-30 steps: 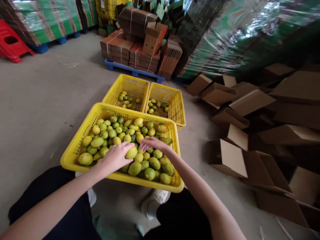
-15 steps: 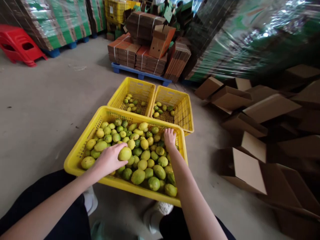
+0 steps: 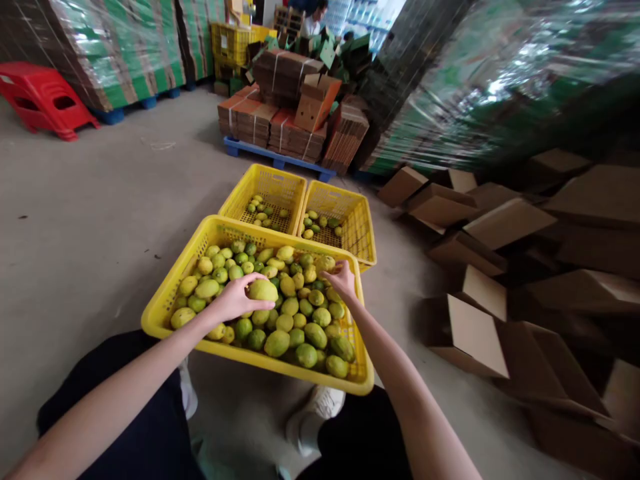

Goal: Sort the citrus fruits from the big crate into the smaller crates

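A large yellow crate full of green and yellow lemons stands in front of me. My left hand is closed around a yellow-green lemon, held over the middle of the pile. Near the crate's right side, my right hand grips another lemon between thumb and fingers. Beyond the big crate stand two smaller yellow crates side by side, the left one and the right one, each with several lemons at the bottom.
Open cardboard boxes crowd the floor on the right. Flattened cartons rest on a blue pallet ahead. A red stool and wrapped pallet loads stand at the left. A person is in the background.
My left hand has moved right with its lemon. My right hand, whose fingers were down at the pile, is now raised with a lemon in it. The view has shifted slightly.
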Available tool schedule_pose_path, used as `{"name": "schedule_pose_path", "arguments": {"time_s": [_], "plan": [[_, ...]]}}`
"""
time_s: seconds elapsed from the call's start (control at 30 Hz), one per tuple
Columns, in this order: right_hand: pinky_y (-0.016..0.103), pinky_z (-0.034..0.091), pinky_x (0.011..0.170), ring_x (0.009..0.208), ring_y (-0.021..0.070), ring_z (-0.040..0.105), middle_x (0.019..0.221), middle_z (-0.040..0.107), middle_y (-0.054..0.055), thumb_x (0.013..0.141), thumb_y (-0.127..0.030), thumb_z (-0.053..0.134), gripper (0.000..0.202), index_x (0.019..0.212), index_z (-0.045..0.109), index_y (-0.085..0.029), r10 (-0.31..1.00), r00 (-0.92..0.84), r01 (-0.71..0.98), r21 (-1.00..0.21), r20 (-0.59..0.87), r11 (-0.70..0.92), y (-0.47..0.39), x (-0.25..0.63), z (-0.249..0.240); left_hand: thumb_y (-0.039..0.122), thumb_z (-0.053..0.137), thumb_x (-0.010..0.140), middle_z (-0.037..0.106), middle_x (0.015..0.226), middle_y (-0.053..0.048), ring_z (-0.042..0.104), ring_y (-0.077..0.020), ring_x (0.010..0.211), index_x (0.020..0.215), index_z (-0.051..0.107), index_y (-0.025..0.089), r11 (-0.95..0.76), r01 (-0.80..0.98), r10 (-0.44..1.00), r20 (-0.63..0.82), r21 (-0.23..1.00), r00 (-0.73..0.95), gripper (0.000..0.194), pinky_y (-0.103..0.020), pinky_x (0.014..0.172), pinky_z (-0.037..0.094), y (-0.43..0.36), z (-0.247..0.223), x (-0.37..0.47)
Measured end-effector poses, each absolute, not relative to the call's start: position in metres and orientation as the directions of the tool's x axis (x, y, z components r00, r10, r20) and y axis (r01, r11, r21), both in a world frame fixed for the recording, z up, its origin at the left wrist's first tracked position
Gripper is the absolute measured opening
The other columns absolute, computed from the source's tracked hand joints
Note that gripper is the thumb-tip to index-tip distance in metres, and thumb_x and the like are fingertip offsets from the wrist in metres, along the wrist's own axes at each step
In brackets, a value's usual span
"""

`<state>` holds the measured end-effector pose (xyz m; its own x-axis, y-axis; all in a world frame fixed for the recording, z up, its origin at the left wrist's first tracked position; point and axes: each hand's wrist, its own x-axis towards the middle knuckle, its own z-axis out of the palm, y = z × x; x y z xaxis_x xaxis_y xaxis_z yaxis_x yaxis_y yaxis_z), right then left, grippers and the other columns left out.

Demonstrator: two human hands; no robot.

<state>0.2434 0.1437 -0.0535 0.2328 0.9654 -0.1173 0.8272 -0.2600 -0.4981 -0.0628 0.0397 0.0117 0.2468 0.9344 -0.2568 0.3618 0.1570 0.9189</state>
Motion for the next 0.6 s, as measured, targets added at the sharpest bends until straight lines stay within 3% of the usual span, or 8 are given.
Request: {"name": "schedule_pose_path", "arguments": {"time_s": [0.13, 0.2, 0.23, 0.3, 0.4, 0.5, 0.6], "plan": [[0.038, 0.06, 0.071, 0.087, 0.0243, 0.072, 0.108, 0.071, 0.009, 0.082, -0.042, 0.05, 0.039, 0.118, 0.046, -0.025, 0.973, 0.201, 0.621, -0.752, -0.117, -0.219, 0.103, 0.223, -0.012, 0.039, 0.074, 0.078, 0.072, 0.111, -0.008, 0.07, -0.0211, 0.098, 0.118, 0.059, 0.019, 0.336, 0.069, 0.92, -0.343, 0.939, 0.188, 0.047, -0.032, 0.08, 0.058, 0.042, 0.013, -0.05], [0.044, 0.061, 0.073, 0.093, 0.0286, 0.072, 0.116, 0.07, 0.012, 0.082, -0.045, 0.041, 0.043, 0.12, 0.047, -0.026, 0.982, 0.093, 0.229, -0.957, -0.164, -0.181, 0.071, 0.213, 0.007, 0.041, 0.067, 0.084, 0.071, 0.11, -0.008, 0.07, -0.0199, 0.094, 0.119, 0.055, 0.02, 0.342, 0.051, 0.92, -0.345, 0.938, 0.186, 0.042, -0.031, 0.075, 0.058, 0.038, 0.018, -0.044], [0.047, 0.06, 0.075, 0.097, 0.0312, 0.071, 0.117, 0.069, 0.013, 0.082, -0.049, 0.038, 0.047, 0.121, 0.049, -0.025, 0.985, 0.02, 0.062, -0.983, -0.171, -0.171, 0.054, 0.209, 0.013, 0.041, 0.066, 0.085, 0.07, 0.11, -0.008, 0.07, -0.0195, 0.093, 0.119, 0.053, 0.02, 0.319, 0.077, 0.923, -0.329, 0.944, 0.201, 0.042, -0.031, 0.074, 0.058, 0.035, 0.02, -0.041], [0.05, 0.059, 0.078, 0.102, 0.035, 0.07, 0.117, 0.068, 0.016, 0.082, -0.056, 0.035, 0.055, 0.121, 0.054, -0.023, 0.98, -0.068, -0.082, -0.977, -0.189, -0.195, 0.021, 0.202, 0.021, 0.04, 0.067, 0.084, 0.068, 0.111, -0.006, 0.068, -0.019, 0.094, 0.121, 0.048, 0.022, 0.24, 0.161, 0.934, -0.273, 0.957, 0.229, 0.045, -0.032, 0.076, 0.058, 0.029, 0.022, -0.035], [0.051, 0.057, 0.086, 0.107, 0.0352, 0.067, 0.113, 0.068, 0.014, 0.08, -0.061, 0.044, 0.058, 0.123, 0.055, -0.024, 0.985, -0.047, -0.003, -0.986, -0.167, -0.167, -0.011, 0.189, 0.021, 0.035, 0.075, 0.078, 0.064, 0.118, -0.007, 0.066, -0.019, 0.099, 0.122, 0.047, 0.023, 0.093, 0.252, 0.96, -0.154, 0.963, 0.235, 0.053, -0.033, 0.082, 0.057, 0.02, 0.025, -0.028], [0.048, 0.052, 0.099, 0.11, 0.0317, 0.064, 0.114, 0.067, 0.009, 0.07, -0.05, 0.073, 0.056, 0.117, 0.055, -0.027, 0.999, 0.037, 0.19, -0.982, 0.004, -0.003, -0.02, 0.176, 0.016, 0.032, 0.083, 0.07, 0.062, 0.12, -0.008, 0.064, -0.0203, 0.101, 0.116, 0.053, 0.021, -0.04, 0.265, 0.965, -0.031, 0.964, 0.261, 0.056, -0.033, 0.086, 0.055, 0.015, 0.028, -0.025], [0.045, 0.048, 0.106, 0.115, 0.0285, 0.062, 0.121, 0.064, 0.008, 0.069, -0.042, 0.079, 0.054, 0.116, 0.055, -0.028, 0.983, 0.068, 0.338, -0.931, 0.169, 0.137, -0.017, 0.169, 0.016, 0.031, 0.086, 0.066, 0.06, 0.119, -0.008, 0.062, -0.0221, 0.104, 0.115, 0.059, 0.02, -0.174, 0.26, 0.948, 0.09, 0.95, 0.305, 0.057, -0.033, 0.088, 0.053, 0.013, 0.031, -0.027]]}}
